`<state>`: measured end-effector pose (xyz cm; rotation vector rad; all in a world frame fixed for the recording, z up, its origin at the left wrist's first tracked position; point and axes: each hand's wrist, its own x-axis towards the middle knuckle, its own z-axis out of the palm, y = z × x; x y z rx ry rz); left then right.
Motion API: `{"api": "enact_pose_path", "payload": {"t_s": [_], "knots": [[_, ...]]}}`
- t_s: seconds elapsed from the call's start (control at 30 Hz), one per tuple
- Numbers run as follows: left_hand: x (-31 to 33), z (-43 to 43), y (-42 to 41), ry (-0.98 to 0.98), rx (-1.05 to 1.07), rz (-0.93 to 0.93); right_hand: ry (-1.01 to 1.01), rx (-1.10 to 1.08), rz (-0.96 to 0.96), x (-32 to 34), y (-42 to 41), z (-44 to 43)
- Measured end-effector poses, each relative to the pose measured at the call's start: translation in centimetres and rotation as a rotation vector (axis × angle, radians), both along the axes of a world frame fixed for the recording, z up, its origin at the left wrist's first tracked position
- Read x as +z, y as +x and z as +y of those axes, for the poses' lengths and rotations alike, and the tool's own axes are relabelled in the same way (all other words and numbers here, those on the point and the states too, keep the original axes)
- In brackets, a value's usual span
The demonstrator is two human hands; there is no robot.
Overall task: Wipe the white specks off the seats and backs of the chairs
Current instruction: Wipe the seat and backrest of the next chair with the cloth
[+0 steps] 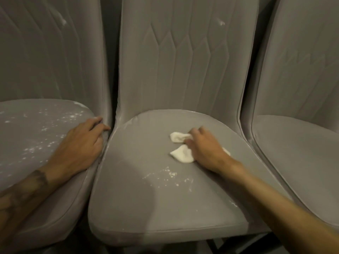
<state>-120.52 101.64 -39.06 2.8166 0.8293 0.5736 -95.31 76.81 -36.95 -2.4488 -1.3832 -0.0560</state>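
Our right hand (205, 147) presses a white cloth (181, 153) onto the middle seat (146, 208), fingers curled over it. White specks (168, 176) lie on that seat just nearer us. Our left hand (80, 143) rests flat on the speckled left seat (27, 136) at its edge, fingers slightly spread. A white mark (221, 22) shows on the middle back (183, 70).

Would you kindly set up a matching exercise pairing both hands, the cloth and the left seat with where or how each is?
Things:
1. left hand
2. right hand
3. cloth
4. left seat

States:
a. white, lying on the middle seat
b. heavily speckled with white
c. grips the cloth
d. rests on the left seat's edge

Pairs: 1-d, 2-c, 3-a, 4-b
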Motion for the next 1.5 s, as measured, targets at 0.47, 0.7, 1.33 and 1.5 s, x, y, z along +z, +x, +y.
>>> {"api": "enact_pose_path", "payload": {"t_s": [0.47,0.7,1.33,1.5], "knots": [[0.0,0.0,0.0,-0.03,0.025,0.016,0.064,0.425,-0.007,-0.5,-7.0,2.8],[0.0,-0.1,-0.1,-0.03,0.023,0.017,-0.076,0.211,-0.033,1.1,-2.9,6.3],[-0.3,0.0,-0.2,0.023,0.006,0.021,0.067,0.651,-0.007,-0.5,-10.7,7.4],[-0.1,0.0,-0.5,0.021,-0.004,0.023,-0.045,0.488,-0.031,1.1,-7.9,11.2]]}}
